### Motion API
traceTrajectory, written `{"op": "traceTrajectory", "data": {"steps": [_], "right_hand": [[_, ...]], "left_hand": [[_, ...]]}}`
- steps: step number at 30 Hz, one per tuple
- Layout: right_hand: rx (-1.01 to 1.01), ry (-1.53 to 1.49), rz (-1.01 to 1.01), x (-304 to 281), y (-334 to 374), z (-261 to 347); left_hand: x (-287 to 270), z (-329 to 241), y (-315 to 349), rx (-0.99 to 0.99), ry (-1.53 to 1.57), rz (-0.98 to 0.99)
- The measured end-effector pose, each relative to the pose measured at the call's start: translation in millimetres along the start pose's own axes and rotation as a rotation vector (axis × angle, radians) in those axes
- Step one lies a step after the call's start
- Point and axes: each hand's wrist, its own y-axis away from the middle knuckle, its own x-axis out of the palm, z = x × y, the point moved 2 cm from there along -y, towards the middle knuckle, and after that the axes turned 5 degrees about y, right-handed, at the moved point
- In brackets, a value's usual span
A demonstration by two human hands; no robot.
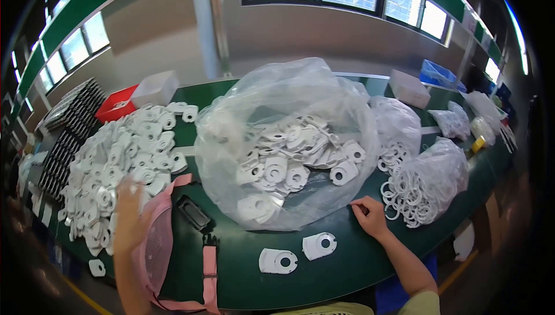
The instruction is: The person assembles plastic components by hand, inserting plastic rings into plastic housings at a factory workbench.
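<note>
My left hand (pixel 129 202), smeared by motion, is over the near right side of a big heap of white plastic parts (pixel 110 167); whether it holds one does not show. My right hand (pixel 370 215) rests on the green table with its fingers curled in, no object visible in them, close to the rim of a large clear plastic bag (pixel 300 92). Inside that open bag lies a pile of similar white parts (pixel 286 165). Two single white plates with a round hole, one plate (pixel 278 261) left of the other plate (pixel 319 246), lie flat in front of me.
Beside my left forearm lie a pink mesh bag (pixel 156 240) with a buckled strap (pixel 210 269) and a black case (pixel 193 213). Bagged white rings (pixel 413 196) sit at right. Behind stand a red bin (pixel 115 104), white boxes (pixel 155 88) and a blue bin (pixel 440 73). Black trays (pixel 69 136) are stacked left.
</note>
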Motion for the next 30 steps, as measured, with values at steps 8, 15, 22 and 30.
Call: {"op": "traceTrajectory", "data": {"steps": [8,15,22,30], "right_hand": [[-0.021,0.051,-0.049,-23,14,-27],[-0.014,-0.11,0.1,-4,9,-67],[0.108,0.01,0.029,-32,12,-33],[-0.628,0.058,-0.047,3,29,118]], "left_hand": [[-9,-7,44,-0.242,-0.126,-0.885],[55,179,284,-1.652,-0.061,-1.168],[212,123,474,-2.203,0.106,-0.077],[337,68,653,-2.215,0.188,-0.332]]}}
